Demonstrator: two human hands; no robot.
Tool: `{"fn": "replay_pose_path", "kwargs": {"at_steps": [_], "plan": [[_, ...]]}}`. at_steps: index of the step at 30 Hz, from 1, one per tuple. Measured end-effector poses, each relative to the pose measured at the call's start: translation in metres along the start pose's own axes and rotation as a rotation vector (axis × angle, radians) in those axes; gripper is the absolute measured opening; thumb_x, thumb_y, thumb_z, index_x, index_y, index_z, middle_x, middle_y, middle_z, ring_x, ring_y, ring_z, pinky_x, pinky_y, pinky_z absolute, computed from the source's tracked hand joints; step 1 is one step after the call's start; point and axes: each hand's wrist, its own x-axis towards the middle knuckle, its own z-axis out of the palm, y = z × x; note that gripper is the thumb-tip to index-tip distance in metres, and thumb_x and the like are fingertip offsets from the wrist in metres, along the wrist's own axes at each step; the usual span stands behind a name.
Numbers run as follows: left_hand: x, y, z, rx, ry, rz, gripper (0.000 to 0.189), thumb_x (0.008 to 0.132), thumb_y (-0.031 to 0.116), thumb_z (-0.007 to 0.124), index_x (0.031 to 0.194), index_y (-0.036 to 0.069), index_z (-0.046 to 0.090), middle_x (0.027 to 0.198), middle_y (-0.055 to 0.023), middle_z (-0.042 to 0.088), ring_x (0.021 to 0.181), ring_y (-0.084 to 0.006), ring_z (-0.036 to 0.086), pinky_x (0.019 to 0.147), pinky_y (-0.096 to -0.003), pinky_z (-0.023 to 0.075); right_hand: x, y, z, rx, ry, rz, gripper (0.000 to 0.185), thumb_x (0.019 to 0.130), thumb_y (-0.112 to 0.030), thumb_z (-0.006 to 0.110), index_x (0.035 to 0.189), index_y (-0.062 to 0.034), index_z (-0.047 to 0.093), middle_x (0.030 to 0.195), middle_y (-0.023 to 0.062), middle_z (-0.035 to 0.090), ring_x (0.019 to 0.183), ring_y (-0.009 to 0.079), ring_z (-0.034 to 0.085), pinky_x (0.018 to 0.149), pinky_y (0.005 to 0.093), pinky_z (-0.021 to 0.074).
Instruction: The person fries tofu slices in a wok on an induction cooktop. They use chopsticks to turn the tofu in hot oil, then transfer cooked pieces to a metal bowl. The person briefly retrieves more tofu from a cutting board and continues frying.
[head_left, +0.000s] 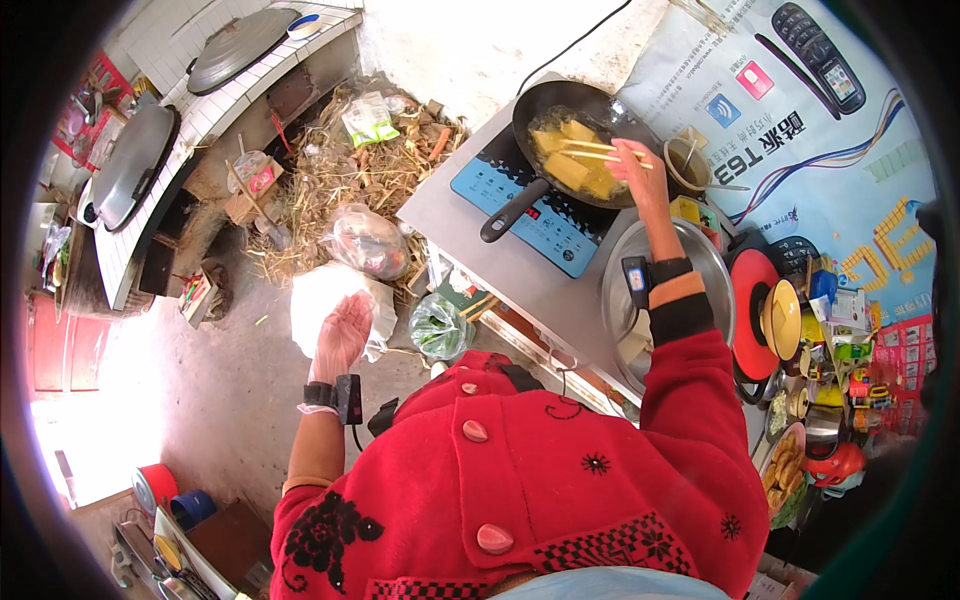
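My right hand (637, 174) grips a pair of light chopsticks (589, 149) over a black wok (574, 91). Several yellow rectangular slabs of food (568, 171) lie in bubbling oil in the wok, and the chopstick tips touch them. Beneath the wok is an induction cooker (484, 184) with a blue control panel and a lit display. The wok's black handle (516, 210) points towards me. Off to the left, my left hand (346, 326) is held palm up, empty, with what looks like a clear plastic glove on it.
A large metal basin (709, 259) stands under my right forearm, with pale pieces inside. Beyond it are a cup of dark liquid (686, 165), a red lid (752, 315) and a yellow bowl (784, 319). Straw and firewood (360, 169) cover the floor by the tiled stove (169, 139).
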Motion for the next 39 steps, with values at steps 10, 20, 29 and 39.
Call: {"fn": "replay_pose_path", "kwargs": {"at_steps": [10, 20, 29, 39], "plan": [[0.016, -0.002, 0.011, 0.045, -0.001, -0.021, 0.024, 0.091, 0.018, 0.040, 0.101, -0.001, 0.051, 0.095, -0.0104, 0.060, 0.089, -0.0238, 0.058, 0.078, -0.0350, 0.0493, -0.031, 0.013, -0.006, -0.105, -0.096, 0.033, 0.025, 0.086, -0.019, 0.049, 0.097, 0.0001, 0.060, 0.082, 0.0052, 0.063, 0.072, 0.0090, 0.059, 0.063, 0.0203, 0.0457], [0.016, 0.006, 0.011, 0.040, -0.016, -0.011, 0.024, 0.091, 0.019, 0.042, 0.097, -0.001, 0.052, 0.092, -0.0107, 0.060, 0.086, -0.0241, 0.059, 0.077, -0.0346, 0.0500, -0.041, -0.010, -0.060, -0.019, 0.186, -0.005, 0.026, 0.084, -0.024, 0.052, 0.096, -0.0028, 0.061, 0.081, 0.0066, 0.063, 0.068, 0.0098, 0.060, 0.059, 0.0185, 0.0447], [0.022, 0.014, 0.013, 0.019, -0.034, -0.046, 0.024, 0.091, 0.018, 0.041, 0.098, -0.002, 0.051, 0.092, -0.0118, 0.059, 0.085, -0.0247, 0.059, 0.076, -0.0348, 0.0504, -0.063, 0.000, -0.070, -0.053, 0.258, 0.020, 0.025, 0.084, -0.023, 0.052, 0.096, -0.0020, 0.060, 0.076, 0.0067, 0.062, 0.057, 0.0098, 0.058, 0.051, 0.0180, 0.0436], [0.028, 0.023, 0.008, 0.008, -0.092, -0.100, 0.025, 0.090, 0.018, 0.044, 0.102, -0.002, 0.052, 0.101, -0.0111, 0.060, 0.091, -0.0238, 0.059, 0.077, -0.0340, 0.0496, -0.074, 0.009, -0.035, -0.086, 0.139, 0.006, 0.025, 0.085, -0.021, 0.051, 0.101, -0.0031, 0.059, 0.082, 0.0066, 0.063, 0.062, 0.0095, 0.058, 0.056, 0.0193, 0.0447]]}}
